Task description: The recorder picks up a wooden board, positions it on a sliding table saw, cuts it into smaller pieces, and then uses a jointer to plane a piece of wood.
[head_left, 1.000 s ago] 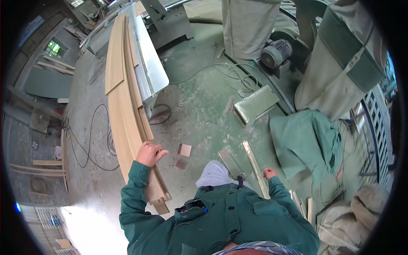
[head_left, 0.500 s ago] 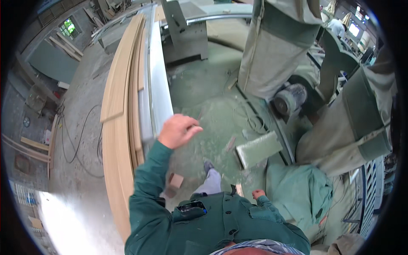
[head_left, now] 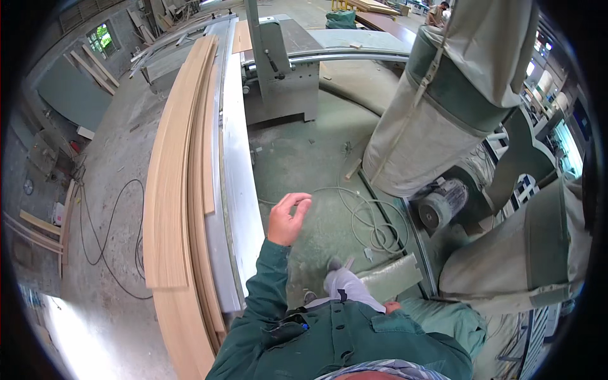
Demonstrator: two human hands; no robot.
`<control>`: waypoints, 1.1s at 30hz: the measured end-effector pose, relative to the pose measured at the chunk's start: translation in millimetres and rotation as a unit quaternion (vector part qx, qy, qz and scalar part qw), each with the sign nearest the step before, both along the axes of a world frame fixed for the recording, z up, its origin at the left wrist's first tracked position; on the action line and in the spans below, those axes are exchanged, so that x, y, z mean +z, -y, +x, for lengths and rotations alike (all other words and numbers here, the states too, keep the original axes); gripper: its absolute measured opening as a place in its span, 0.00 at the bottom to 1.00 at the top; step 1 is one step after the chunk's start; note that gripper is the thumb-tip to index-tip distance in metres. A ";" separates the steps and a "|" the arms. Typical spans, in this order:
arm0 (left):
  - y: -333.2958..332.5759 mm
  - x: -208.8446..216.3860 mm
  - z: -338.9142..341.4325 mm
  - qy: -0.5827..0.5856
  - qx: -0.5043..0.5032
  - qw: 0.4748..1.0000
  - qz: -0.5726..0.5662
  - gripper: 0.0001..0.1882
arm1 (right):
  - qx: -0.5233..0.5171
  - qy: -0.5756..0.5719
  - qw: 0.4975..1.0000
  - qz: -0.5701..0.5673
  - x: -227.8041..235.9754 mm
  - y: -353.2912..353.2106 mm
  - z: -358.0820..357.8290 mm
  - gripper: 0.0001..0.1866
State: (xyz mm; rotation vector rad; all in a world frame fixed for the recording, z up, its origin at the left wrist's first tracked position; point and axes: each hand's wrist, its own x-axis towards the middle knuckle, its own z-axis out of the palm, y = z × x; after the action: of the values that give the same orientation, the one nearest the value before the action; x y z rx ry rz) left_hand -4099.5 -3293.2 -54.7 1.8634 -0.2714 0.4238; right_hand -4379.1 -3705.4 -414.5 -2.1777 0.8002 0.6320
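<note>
My left hand (head_left: 289, 220) is raised over the floor in front of me, to the right of a long white machine rail (head_left: 244, 196). Its fingers are loosely curled in toward the thumb, and nothing shows in them. Only a small part of my right hand (head_left: 392, 306) appears, low beside my jacket; its fingers are mostly hidden. Long wooden boards (head_left: 174, 190) lie stacked along the left side of the rail. The nearest thing to my right hand is a flat pale-green slab (head_left: 394, 277) on the floor.
A grey machine housing (head_left: 285, 88) stands ahead at the rail. On the right are large dust-collector bags (head_left: 405, 133) and a motor (head_left: 442, 204). A coiled hose (head_left: 380, 237) lies on the floor, with green cloth (head_left: 449, 323) nearby. Far back, a person (head_left: 437, 14) is visible.
I have moved on, so the slab and green cloth now lie lower in view and more of the machine and hose shows. My left hand has shifted right and lower in the picture.
</note>
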 end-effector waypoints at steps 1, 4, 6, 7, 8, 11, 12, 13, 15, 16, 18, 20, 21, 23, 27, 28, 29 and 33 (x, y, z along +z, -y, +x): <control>-3.6 0.4 15.1 0.008 0.007 1.000 -0.008 0.09 | 0.131 0.027 0.991 0.019 -9.2 13.8 12.0 0.15; -12.1 -0.8 67.9 0.024 0.048 0.999 0.006 0.09 | 0.382 0.079 0.919 0.053 -11.8 21.2 74.2 0.18; -12.8 -0.4 110.0 0.044 0.079 0.996 0.020 0.09 | -0.052 -0.084 0.995 0.017 25.2 -14.8 131.5 0.17; -14.2 2.2 132.9 0.053 0.084 0.995 0.028 0.09 | 0.047 -0.057 0.997 -0.022 12.5 -5.6 159.7 0.19; -16.0 3.5 157.5 0.061 0.093 0.994 0.014 0.11 | 0.144 -0.030 0.987 -0.063 -2.5 5.8 190.5 0.21; -33.0 12.1 240.7 0.103 0.131 0.986 -0.027 0.15 | 0.120 0.087 0.987 -0.056 -111.8 49.2 298.5 0.26; -30.0 13.4 264.9 0.114 0.153 0.981 -0.021 0.16 | 0.101 0.088 0.990 -0.045 -85.2 29.1 345.5 0.27; -29.9 21.0 289.7 0.096 0.170 0.981 -0.015 0.19 | 0.130 0.161 0.975 -0.086 -70.6 24.0 390.1 0.28; -30.8 42.8 335.8 0.130 0.190 0.973 -0.021 0.21 | 0.130 0.203 0.969 -0.052 -24.4 1.3 496.0 0.30; -22.9 55.5 361.7 0.143 0.197 0.970 0.007 0.22 | 0.108 0.241 0.964 0.011 15.9 -9.9 541.1 0.31; -33.1 77.2 406.7 0.161 0.217 0.962 0.041 0.23 | 0.136 0.228 0.963 0.051 115.2 -45.2 637.0 0.33; -55.1 95.2 455.3 0.191 0.245 0.949 0.048 0.25 | 0.114 0.215 0.953 0.180 211.1 -100.1 724.5 0.30; -53.9 114.3 485.9 0.219 0.246 0.943 0.045 0.26 | 0.185 0.368 0.903 0.123 197.0 -101.1 777.1 0.27; -74.7 133.9 540.1 0.264 0.296 0.916 0.064 0.26 | 0.271 0.435 0.851 0.112 281.2 -158.7 849.0 0.27; -113.6 147.2 636.8 0.325 0.323 0.887 0.056 0.27 | 0.342 0.630 0.687 0.117 407.3 -264.3 947.8 0.25; -123.5 145.9 655.0 0.332 0.297 0.894 0.051 0.28 | 0.355 0.672 0.644 0.088 432.4 -285.9 967.8 0.26; -135.4 144.7 674.4 0.337 0.268 0.902 0.049 0.29 | 0.361 0.712 0.600 0.058 451.3 -307.5 985.1 0.27; -147.3 111.2 723.3 0.407 0.417 0.809 0.077 0.32 | 0.399 0.766 0.502 0.049 501.0 -360.4 1054.4 0.31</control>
State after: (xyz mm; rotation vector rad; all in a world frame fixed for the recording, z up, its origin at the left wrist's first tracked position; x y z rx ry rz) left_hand -3376.2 -3145.8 56.5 1.7745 -0.0211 1.8738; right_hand -3324.7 -3345.0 86.5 -1.8498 -1.2076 -0.9393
